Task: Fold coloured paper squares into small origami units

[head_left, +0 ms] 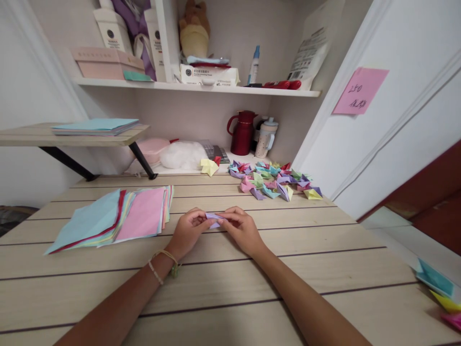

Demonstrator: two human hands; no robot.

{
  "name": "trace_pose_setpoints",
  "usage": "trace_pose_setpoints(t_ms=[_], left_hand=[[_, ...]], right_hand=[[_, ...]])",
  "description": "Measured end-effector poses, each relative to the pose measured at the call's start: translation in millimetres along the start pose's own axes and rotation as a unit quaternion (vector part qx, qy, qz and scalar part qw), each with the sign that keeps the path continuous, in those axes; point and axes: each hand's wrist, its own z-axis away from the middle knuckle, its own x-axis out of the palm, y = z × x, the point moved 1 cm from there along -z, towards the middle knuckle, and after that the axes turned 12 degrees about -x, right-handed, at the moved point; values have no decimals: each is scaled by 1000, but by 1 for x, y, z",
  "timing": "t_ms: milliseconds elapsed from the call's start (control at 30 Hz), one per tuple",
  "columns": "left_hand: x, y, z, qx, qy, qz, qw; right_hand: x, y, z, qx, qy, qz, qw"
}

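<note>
A small folded piece of purple paper (213, 220) is pinched between both hands, just above the middle of the wooden table. My left hand (189, 229) grips its left end with thumb and fingers; a beaded bracelet and a cord circle that wrist. At the other end, my right hand (242, 228) is closed on the paper with thumb and fingertips. The fingers hide part of the folds. To the left lie fanned stacks of coloured paper sheets (142, 214), with light blue and pink on top. A pile of folded paper boats (272, 180) sits at the back right.
A yellow folded paper piece (209, 166) lies at the table's back. Behind it stand a red jug (243, 133) and a cup (266, 138). A small raised shelf (21, 135) on black legs overhangs the left side. Coloured paper (435, 278) lies at the far right.
</note>
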Motion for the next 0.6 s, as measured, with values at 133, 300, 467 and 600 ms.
trace_pose_setpoints(t_ms=[133,300,467,600], left_hand=[[1,1,1,-34,-13,21,999],[5,3,2,-49,-43,59,996],[5,7,3,-27,-56,79,995],[5,7,3,-14,-52,78,995]], right_hand=[[2,7,0,63,31,-120,990],[1,12,-1,110,85,-242,960],[2,12,0,126,72,-264,954],[3,12,-2,160,79,-279,944]])
